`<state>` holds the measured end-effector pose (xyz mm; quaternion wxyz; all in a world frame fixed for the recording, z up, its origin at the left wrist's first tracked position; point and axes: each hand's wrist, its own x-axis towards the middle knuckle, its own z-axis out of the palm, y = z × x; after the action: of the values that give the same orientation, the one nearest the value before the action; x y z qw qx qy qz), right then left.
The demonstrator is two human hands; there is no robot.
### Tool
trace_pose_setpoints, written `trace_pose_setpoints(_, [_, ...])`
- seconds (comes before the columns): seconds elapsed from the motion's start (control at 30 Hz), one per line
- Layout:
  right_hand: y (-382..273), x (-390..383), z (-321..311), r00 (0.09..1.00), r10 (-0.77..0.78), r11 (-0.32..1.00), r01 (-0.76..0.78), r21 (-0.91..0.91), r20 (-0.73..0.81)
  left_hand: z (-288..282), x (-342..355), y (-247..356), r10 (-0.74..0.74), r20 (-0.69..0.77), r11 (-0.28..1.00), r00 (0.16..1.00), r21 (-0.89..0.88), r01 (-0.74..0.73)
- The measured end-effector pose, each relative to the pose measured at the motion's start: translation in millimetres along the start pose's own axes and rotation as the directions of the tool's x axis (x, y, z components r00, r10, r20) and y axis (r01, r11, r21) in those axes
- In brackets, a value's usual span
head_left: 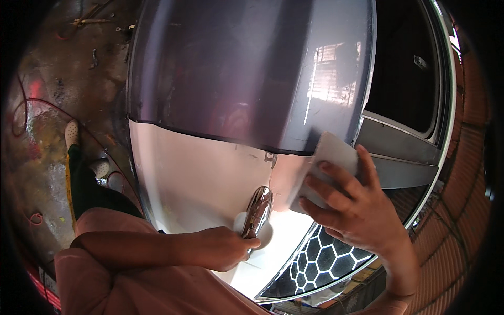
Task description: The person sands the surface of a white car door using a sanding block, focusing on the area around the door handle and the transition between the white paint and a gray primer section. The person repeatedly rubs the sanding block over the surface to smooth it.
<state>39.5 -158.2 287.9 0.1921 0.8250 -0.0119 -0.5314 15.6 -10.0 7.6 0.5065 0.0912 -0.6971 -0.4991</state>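
Grey sheet (pixel 340 148) over seam, dark/pale car panels

Upper corner overlaps dark panel (pixel 226 73), lower part over pale panel (pixel 194 168). Grey trim (pixel 401 140) close on R; open run of dark panel up-L. Chrome handle (pixel 258 210) lower L, apart. Sheet flat, matte, straight-edged. R hand (pixel 354 207): fingers spread, holding sheet. L hand (pixel 224 247): curled on handle's lower end. Sheet/panel contact: can't tell.

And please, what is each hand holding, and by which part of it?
Right hand: a grey flat piece, fingers across its face. Left hand: the chrome door handle, by its near end.
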Motion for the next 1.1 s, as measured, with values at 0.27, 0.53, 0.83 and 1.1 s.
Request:
trace_pose_setpoints(0.27, [-11,34,3,0.994,-0.109,0.994,0.109,-0.02,-0.007,10,-1,-7,0.046,-0.009,0.998,0.999,0.031,-0.045])
trace_pose_setpoints(0.53, [-18,38,10,0.989,-0.15,0.987,0.151,-0.053,0.016,10,-3,-7,0.078,-0.059,0.997,0.995,0.015,-0.078])
trace_pose_setpoints(0.83, [-10,-17,26,0.999,0.015,1.0,-0.015,0.011,0.042,1,-3,-3,0.029,0.025,0.999,0.999,0.029,-0.029])
trace_pose_setpoints(1.1, [-16,-49,17,0.985,0.099,0.992,-0.109,0.063,0.14,5,-2,3,-0.006,0.069,0.997,0.998,0.084,0.001])
